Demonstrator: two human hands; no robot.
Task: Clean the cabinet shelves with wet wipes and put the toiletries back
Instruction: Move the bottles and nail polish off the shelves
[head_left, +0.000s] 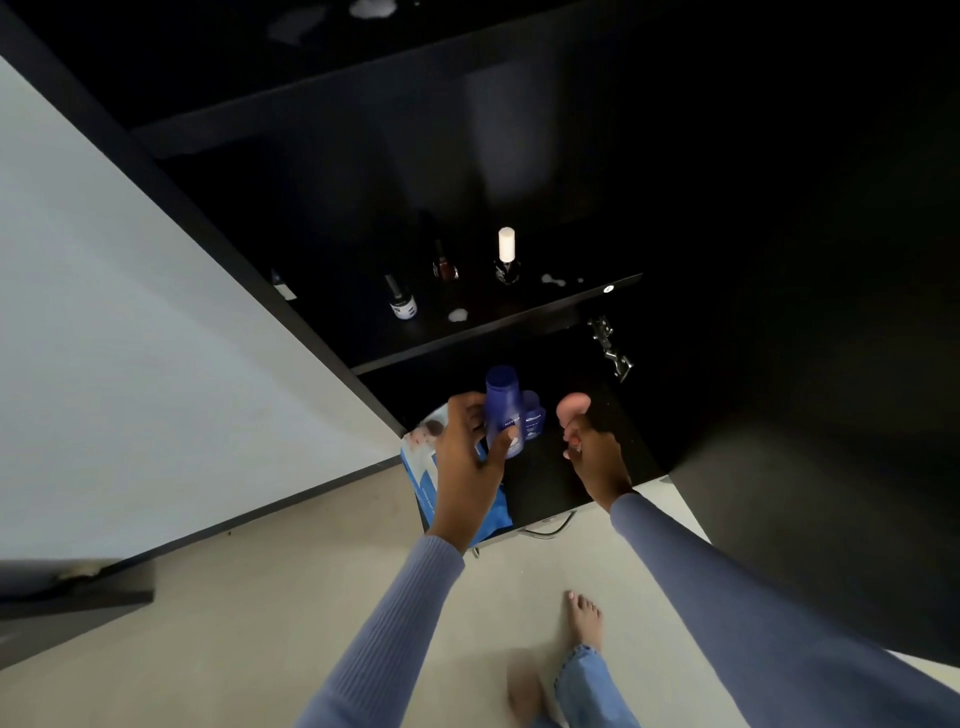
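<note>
My left hand (467, 447) grips a tall dark blue lotion bottle (503, 400) upright over the bottom shelf (545, 478) of the black cabinet. A smaller blue jar (534, 415) stands just behind the bottle. My right hand (592, 447) holds a pink container (572, 406) over the same shelf, to the right. A blue and white wet wipes pack (423, 467) lies at the shelf's left front, partly hidden under my left hand.
On the shelf above (498, 332) stand three small nail polish bottles: one with a white label (402, 301), a dark red one (444, 267) and one with a white cap (506, 254). A metal hinge (610, 351) sticks out at right. The open cabinet door (831, 493) stands on the right.
</note>
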